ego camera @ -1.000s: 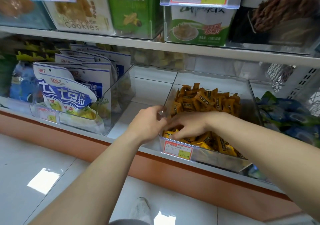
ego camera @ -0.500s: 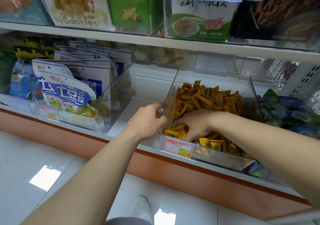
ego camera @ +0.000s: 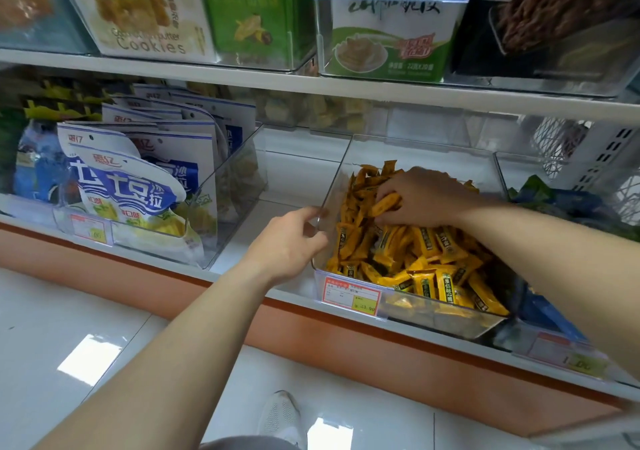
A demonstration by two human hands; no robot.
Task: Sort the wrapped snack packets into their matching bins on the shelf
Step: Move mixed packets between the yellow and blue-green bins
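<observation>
A clear plastic bin (ego camera: 337, 172) on the lower shelf is heaped with small orange-yellow wrapped snack packets (ego camera: 426, 252). My left hand (ego camera: 289, 242) grips the bin's left wall near the front corner, fingers curled over its rim. Deeper in the bin, my right hand (ego camera: 420, 198) lies on the pile with its fingers curled round an orange packet (ego camera: 384, 204) among the others. A red and yellow price label (ego camera: 350, 294) is stuck on the bin's front.
To the left stands a clear bin (ego camera: 228, 190) of white and blue snack bags (ego camera: 117, 186). Blue and green packets (ego camera: 561, 204) fill the bin on the right. The upper shelf (ego camera: 311, 86) holds cookie boxes close overhead. White floor tiles and my shoe (ego camera: 282, 415) lie below.
My right hand has moved from the bin's front to farther back in the pile, pushing packets along. My left hand stays on the bin's left wall.
</observation>
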